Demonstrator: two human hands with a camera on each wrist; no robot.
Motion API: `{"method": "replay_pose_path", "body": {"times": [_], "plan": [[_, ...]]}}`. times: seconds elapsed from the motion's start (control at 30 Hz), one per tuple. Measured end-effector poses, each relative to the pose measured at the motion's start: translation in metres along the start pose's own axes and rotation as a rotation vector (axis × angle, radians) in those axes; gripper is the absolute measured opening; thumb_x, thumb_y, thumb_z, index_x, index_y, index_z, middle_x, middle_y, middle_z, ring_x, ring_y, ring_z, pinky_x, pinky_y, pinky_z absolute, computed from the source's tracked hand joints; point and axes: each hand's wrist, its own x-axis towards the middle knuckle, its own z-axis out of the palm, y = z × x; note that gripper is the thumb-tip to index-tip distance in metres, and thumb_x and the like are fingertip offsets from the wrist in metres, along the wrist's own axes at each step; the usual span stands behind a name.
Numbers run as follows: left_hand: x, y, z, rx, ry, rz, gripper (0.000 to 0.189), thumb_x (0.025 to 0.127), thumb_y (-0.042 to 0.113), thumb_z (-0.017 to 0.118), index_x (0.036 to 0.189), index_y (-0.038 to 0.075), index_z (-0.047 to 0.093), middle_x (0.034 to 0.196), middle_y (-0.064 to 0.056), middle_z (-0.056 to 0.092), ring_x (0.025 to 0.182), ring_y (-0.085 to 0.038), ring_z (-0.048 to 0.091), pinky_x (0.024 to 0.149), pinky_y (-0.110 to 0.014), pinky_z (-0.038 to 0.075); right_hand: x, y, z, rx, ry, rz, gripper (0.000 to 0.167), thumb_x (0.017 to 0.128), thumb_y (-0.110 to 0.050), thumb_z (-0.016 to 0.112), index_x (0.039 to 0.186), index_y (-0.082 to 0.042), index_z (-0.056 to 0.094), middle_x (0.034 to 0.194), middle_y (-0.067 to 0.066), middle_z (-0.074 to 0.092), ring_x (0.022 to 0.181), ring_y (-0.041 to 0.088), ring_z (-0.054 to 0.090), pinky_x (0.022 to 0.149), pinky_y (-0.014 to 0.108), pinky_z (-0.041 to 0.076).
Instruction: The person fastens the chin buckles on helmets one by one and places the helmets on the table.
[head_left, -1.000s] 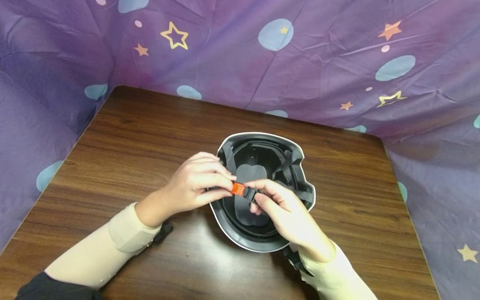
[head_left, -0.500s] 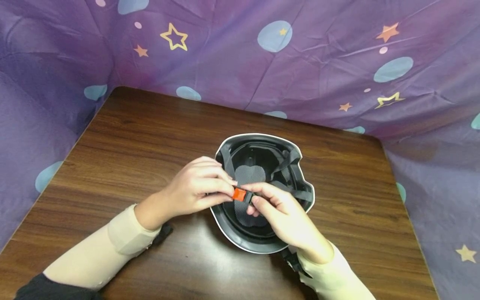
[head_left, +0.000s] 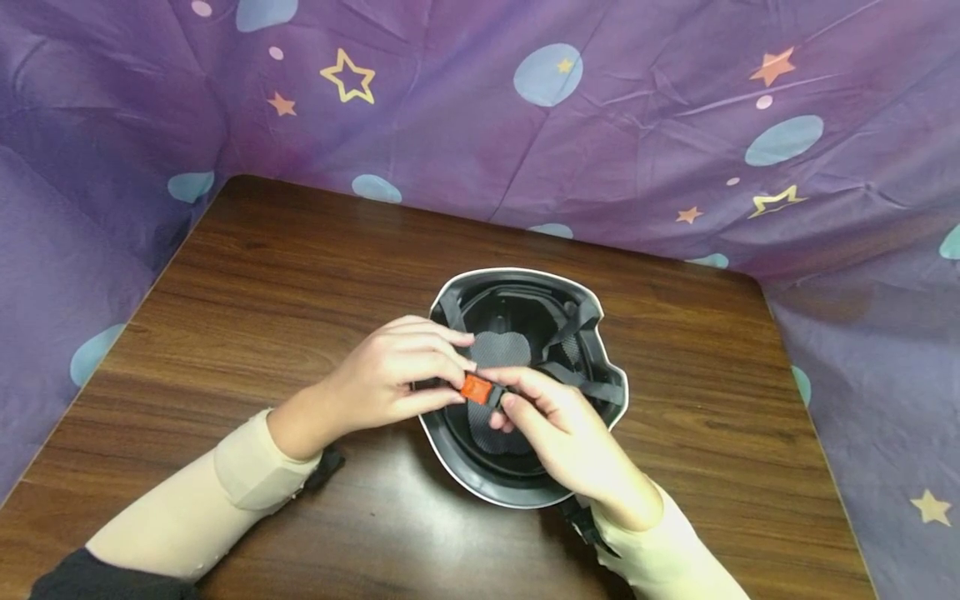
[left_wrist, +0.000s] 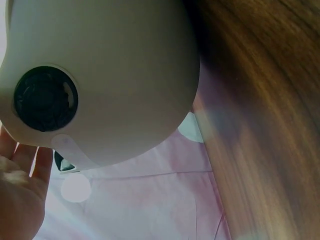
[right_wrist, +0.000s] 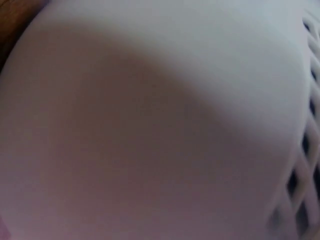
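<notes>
An upturned white helmet (head_left: 517, 492) with a black lining rests on the brown table, its hollow side facing up. Over its opening, both hands meet at an orange and black strap buckle (head_left: 476, 388). My left hand (head_left: 401, 367) pinches the orange end between thumb and fingertips, its other fingers spread over the helmet's left rim. At the black end, my right hand (head_left: 566, 437) pinches with thumb and index finger. Dark straps (head_left: 562, 337) run across the lining. In the left wrist view, a round black dial (left_wrist: 46, 99) shows on the shell. White shell fills the right wrist view, with lattice openings (right_wrist: 305, 145) at its edge.
The wooden table (head_left: 300, 258) extends around the helmet on every side. A purple cloth (head_left: 450, 125) with stars and blue spots hangs behind the table and along its sides.
The buckle has shifted slightly down, and less of its black part shows beside the orange one. My right hand has moved a little left; one left finger has lifted and straightened.
</notes>
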Motion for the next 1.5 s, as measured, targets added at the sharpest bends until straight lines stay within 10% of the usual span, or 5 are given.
{"method": "replay_pose_path", "body": {"times": [0.6, 0.87, 1.03, 1.27, 1.5], "plan": [[-0.001, -0.001, -0.001, 0.03, -0.014, -0.027, 0.02, 0.084, 0.015, 0.09, 0.094, 0.013, 0.073, 0.107, -0.002, 0.079, 0.114, -0.025, 0.072, 0.102, -0.042, 0.053, 0.001, 0.007, -0.016, -0.323, 0.093, -0.273, 0.035, 0.097, -0.006, 0.075, 0.132, -0.012, 0.073, 0.104, -0.007, 0.073, 0.094, 0.01, 0.068, 0.083, 0.029, 0.055], [-0.001, -0.003, -0.005, 0.066, -0.023, -0.037, 0.022, 0.085, 0.017, 0.089, 0.101, 0.01, 0.077, 0.11, -0.002, 0.079, 0.115, -0.029, 0.071, 0.105, -0.046, 0.052, 0.004, 0.006, -0.04, -0.555, 0.291, -0.425, 0.035, 0.094, -0.021, 0.076, 0.124, -0.005, 0.077, 0.123, 0.013, 0.073, 0.116, 0.037, 0.065, 0.107, 0.047, 0.045], [-0.003, -0.004, -0.006, 0.095, -0.03, -0.084, 0.029, 0.087, 0.022, 0.088, 0.11, 0.01, 0.078, 0.114, -0.004, 0.078, 0.118, -0.029, 0.07, 0.104, -0.05, 0.053, 0.007, 0.01, -0.044, -0.692, 0.423, -0.413, 0.044, 0.09, -0.037, 0.074, 0.125, -0.01, 0.078, 0.145, 0.018, 0.064, 0.139, 0.047, 0.05, 0.114, 0.066, 0.032], [-0.003, -0.005, -0.006, 0.076, -0.025, -0.122, 0.035, 0.084, 0.021, 0.089, 0.114, 0.008, 0.076, 0.119, -0.005, 0.076, 0.126, -0.035, 0.065, 0.112, -0.049, 0.047, 0.008, 0.023, -0.045, -0.871, 0.374, -0.279, 0.067, 0.085, -0.049, 0.078, 0.142, -0.015, 0.07, 0.165, 0.019, 0.043, 0.152, 0.051, 0.033, 0.112, 0.078, 0.027], [-0.007, -0.008, -0.002, 0.075, 0.042, -0.242, 0.074, 0.083, 0.039, 0.086, 0.144, 0.006, 0.058, 0.165, -0.023, 0.037, 0.155, -0.046, 0.026, 0.126, -0.063, 0.017, 0.01, 0.035, -0.045, -0.928, 0.319, -0.217, 0.079, 0.084, -0.054, 0.077, 0.152, -0.018, 0.061, 0.171, 0.02, 0.031, 0.148, 0.055, 0.037, 0.112, 0.073, 0.036]]}}
